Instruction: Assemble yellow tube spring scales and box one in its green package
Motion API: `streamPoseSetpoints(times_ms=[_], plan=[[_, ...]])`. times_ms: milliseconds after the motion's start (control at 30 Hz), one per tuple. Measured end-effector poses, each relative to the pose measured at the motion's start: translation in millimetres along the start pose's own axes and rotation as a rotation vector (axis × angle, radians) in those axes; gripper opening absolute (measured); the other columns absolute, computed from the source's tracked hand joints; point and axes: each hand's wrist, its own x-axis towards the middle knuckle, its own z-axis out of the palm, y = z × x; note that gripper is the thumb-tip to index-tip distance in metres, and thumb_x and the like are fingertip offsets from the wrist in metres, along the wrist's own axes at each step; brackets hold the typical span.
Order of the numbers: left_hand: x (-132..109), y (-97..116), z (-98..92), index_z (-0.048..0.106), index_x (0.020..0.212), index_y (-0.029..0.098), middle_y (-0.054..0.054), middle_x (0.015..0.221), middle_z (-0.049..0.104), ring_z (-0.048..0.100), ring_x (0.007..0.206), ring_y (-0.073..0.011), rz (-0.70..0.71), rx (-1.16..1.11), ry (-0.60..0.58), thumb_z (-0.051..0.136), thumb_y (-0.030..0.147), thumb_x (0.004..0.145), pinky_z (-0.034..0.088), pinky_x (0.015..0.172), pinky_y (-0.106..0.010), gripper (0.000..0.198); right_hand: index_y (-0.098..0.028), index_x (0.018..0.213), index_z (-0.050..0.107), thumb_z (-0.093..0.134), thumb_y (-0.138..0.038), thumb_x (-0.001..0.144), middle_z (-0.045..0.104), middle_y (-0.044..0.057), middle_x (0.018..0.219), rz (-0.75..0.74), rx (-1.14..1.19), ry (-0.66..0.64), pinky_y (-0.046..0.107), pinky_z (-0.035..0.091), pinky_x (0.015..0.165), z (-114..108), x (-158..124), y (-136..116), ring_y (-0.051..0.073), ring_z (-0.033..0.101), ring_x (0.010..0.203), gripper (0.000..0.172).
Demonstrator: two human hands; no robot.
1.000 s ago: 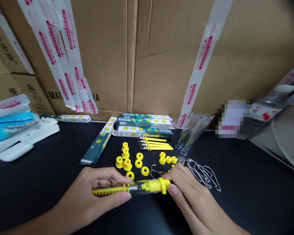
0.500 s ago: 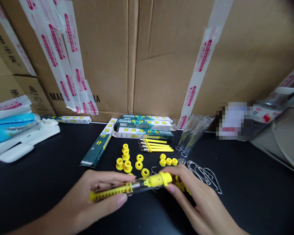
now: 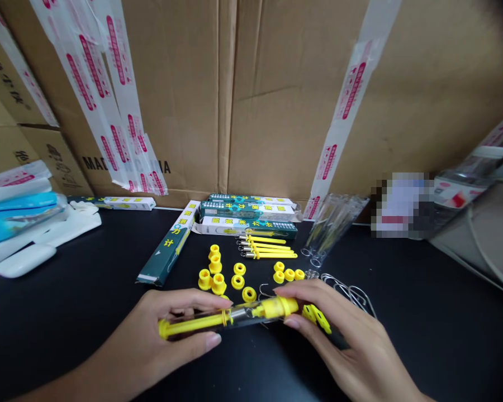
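Between my two hands lies a spring scale (image 3: 205, 322), a clear tube with a yellow rod and a short metal spring inside. My left hand (image 3: 167, 329) is closed around the tube, thumb below and fingers above. At the tube's right end, my right hand (image 3: 327, 329) pinches the yellow end cap (image 3: 279, 306) between thumb and fingers. The cap sits at the tube's mouth; how deep it goes I cannot tell. Just behind the tube are yellow rings (image 3: 248, 294) and a small metal hook (image 3: 263, 290). Flat yellow pieces (image 3: 316, 318) show beside my right fingers, partly hidden.
Yellow flanged caps (image 3: 218, 283), small yellow plugs (image 3: 289, 274) and yellow rods with springs (image 3: 272, 247) lie beyond my hands. Green-and-white boxes (image 3: 251, 228) stand behind them. Clear tubes (image 3: 333, 223) and large metal hooks (image 3: 352, 293) are at right. A cardboard box (image 3: 276, 111) walls the back.
The tube has turned about its length: the scale marks that faced me are out of sight, and the plain yellow rod shows. Both hands keep their hold, shifted slightly right.
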Motion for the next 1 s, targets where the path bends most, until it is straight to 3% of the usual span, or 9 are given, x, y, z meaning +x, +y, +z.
streamPoseSetpoints(times_ms=[100,267,500,633,800,1000], plan=[[2,-2,0.0,0.085,0.101,0.034,0.005,0.101,0.085,0.079,0.093,-0.0222,-0.026,0.022,0.026,0.080,0.031,0.076,0.060,0.084,-0.023,0.026,-0.029,0.119,0.065,0.067,-0.013,0.098,0.076,0.001,0.110,-0.003,0.030,0.025,0.020,0.059,0.089,0,1,-1,0.017,0.075,0.101,0.027],[4,-12,1.3,0.086,0.099,0.037,0.006,0.107,0.085,0.080,0.101,-0.0230,0.023,-0.027,0.028,0.080,0.029,0.077,0.060,0.094,-0.024,0.025,-0.029,0.114,0.071,0.067,-0.012,0.096,0.078,0.001,0.107,0.051,0.104,0.017,0.020,0.060,0.085,0,3,-4,0.017,0.076,0.099,0.024],[1,-11,2.1,0.084,0.097,0.046,0.006,0.105,0.085,0.080,0.101,-0.0246,0.106,0.128,0.078,0.080,0.026,0.079,0.063,0.081,-0.024,0.027,-0.027,0.104,0.078,0.064,-0.024,0.098,0.075,-0.002,0.076,0.286,0.266,-0.056,0.020,0.059,0.060,-2,7,-9,0.014,0.072,0.061,0.016],[0,-7,2.6,0.084,0.097,0.046,0.006,0.105,0.084,0.079,0.105,-0.0264,0.073,0.113,0.074,0.081,0.027,0.077,0.063,0.082,-0.025,0.027,-0.027,0.102,0.080,0.067,-0.023,0.095,0.075,-0.002,0.075,0.323,0.312,-0.043,0.021,0.059,0.062,-1,6,-7,0.015,0.073,0.063,0.015],[-1,-1,2.9,0.086,0.095,0.041,0.005,0.100,0.085,0.081,0.094,-0.0252,0.016,0.078,0.063,0.081,0.029,0.074,0.063,0.089,-0.027,0.026,-0.031,0.101,0.081,0.072,-0.020,0.091,0.078,-0.002,0.084,0.306,0.341,-0.001,0.018,0.058,0.062,0,7,-6,0.014,0.074,0.066,0.017],[0,-4,3.0,0.085,0.094,0.047,0.007,0.104,0.084,0.081,0.099,-0.0231,0.089,0.076,0.059,0.080,0.028,0.076,0.062,0.087,-0.023,0.026,-0.029,0.098,0.082,0.072,-0.021,0.091,0.076,-0.003,0.075,0.316,0.340,0.008,0.017,0.058,0.060,-1,9,-8,0.013,0.074,0.062,0.015]])
